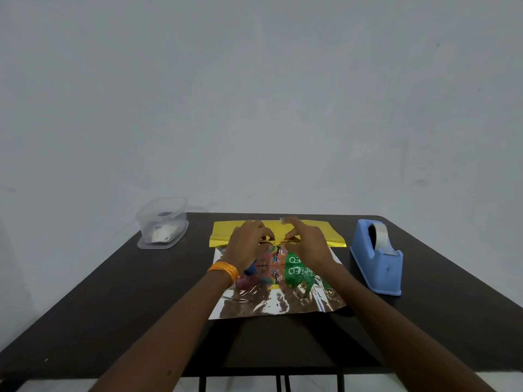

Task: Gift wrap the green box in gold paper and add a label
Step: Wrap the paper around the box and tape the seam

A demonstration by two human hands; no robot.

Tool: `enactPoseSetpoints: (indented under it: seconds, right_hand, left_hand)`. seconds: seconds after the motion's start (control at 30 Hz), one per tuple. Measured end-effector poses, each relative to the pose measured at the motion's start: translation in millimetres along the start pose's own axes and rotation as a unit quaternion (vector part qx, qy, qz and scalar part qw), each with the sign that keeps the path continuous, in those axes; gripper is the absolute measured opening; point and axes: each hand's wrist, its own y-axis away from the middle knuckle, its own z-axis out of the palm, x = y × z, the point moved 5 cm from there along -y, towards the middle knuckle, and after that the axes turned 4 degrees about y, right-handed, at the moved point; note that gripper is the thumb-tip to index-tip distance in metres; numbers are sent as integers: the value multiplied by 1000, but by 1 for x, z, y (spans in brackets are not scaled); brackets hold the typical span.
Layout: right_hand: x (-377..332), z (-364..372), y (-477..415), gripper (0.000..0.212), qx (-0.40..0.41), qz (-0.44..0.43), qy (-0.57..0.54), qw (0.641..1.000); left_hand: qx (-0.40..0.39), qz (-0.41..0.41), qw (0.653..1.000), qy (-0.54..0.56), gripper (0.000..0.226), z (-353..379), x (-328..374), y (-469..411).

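Green box [294, 267] sits mid-table on the gold paper [283, 304], silver side up and mirroring it; far flap folded over its top edge, likely to start the wrap. Both hands, left hand [249, 244] and right hand [307, 244], pinch that fold at centre, fingers curled. Tape dispenser [377, 257] waits right; clear tub [162, 224] left.

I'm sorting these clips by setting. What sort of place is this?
Probably a plain room set up for craft work, not a shop: a dark table against a bare pale wall, holding only a blue tape dispenser, a clear plastic container and gold paper.
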Motion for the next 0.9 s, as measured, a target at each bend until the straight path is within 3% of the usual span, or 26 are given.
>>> enactPoseSetpoints:
  seconds: [0.07, 0.17, 0.23, 0.37, 0.47, 0.57, 0.7, 0.9]
  right_hand:
    - [-2, -6, 3, 45, 29, -1, -62, 998]
    - [-4, -21, 18, 15, 135, 6, -128, 983]
    - [-3, -26, 25, 1, 128, 58, -166, 976]
    - [-2, -14, 34, 6, 26, 141, -301, 943]
    - [0, 2, 40, 5, -7, 193, -334, 923]
    - [1, 16, 44, 6, -29, 249, -346, 904]
    - [-5, 25, 45, 8, -51, 261, -383, 885]
    - [-3, 29, 48, 8, -26, 301, -423, 854]
  left_hand:
    - [5, 0, 1000, 5, 20, -1, 1, -1]
    - [12, 3, 1000, 8, 19, 1, 0, 0]
    - [12, 5, 1000, 12, 19, 0, 1, 0]
    - [6, -1, 1000, 19, 19, -1, 2, -1]
    - [5, -3, 1000, 27, 20, -2, 2, 0]
    - [2, -7, 999, 32, 20, -2, 2, 0]
    - [4, -8, 999, 32, 20, -1, 1, 1]
    - [5, -9, 999, 41, 18, 1, 2, 1]
